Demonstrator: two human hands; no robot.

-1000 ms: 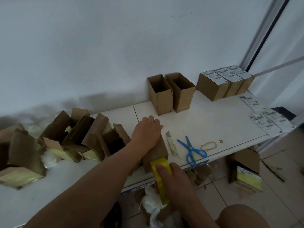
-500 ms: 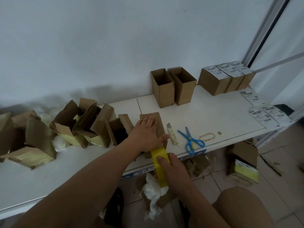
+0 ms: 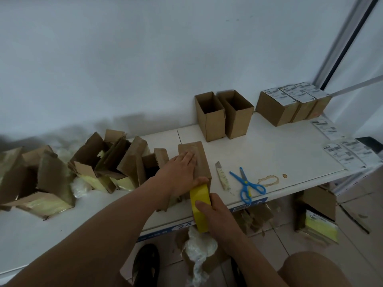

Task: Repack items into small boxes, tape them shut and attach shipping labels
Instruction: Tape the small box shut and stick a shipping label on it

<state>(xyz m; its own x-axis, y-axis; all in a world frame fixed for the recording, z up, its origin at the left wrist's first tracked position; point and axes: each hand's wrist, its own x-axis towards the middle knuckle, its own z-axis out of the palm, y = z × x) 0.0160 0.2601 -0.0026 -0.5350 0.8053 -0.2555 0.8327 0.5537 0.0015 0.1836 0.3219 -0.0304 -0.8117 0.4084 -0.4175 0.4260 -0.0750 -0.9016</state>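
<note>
A small closed cardboard box (image 3: 196,156) lies near the front edge of the white table (image 3: 269,154). My left hand (image 3: 178,172) presses flat on its top, thumb at the near end. My right hand (image 3: 215,212) grips a yellow tape roll (image 3: 200,206) held against the box's near end, below the table edge. Clear tape seems to run along the box top. Two open empty boxes (image 3: 223,114) stand upright behind. Three sealed, labelled boxes (image 3: 290,104) sit at the back right. Loose shipping labels (image 3: 348,152) lie at the right edge.
Blue scissors (image 3: 246,183) and a utility knife (image 3: 222,177) lie right of the box. Torn open cartons (image 3: 83,164) with yellow contents crowd the table's left. Cardboard scraps, plastic wrap (image 3: 199,251) and a box (image 3: 319,214) lie on the floor below. My knee shows bottom right.
My left hand has slid toward the near end of the box, uncovering more of its top. My right hand stays at the box's near end with the tape roll. The view has shifted.
</note>
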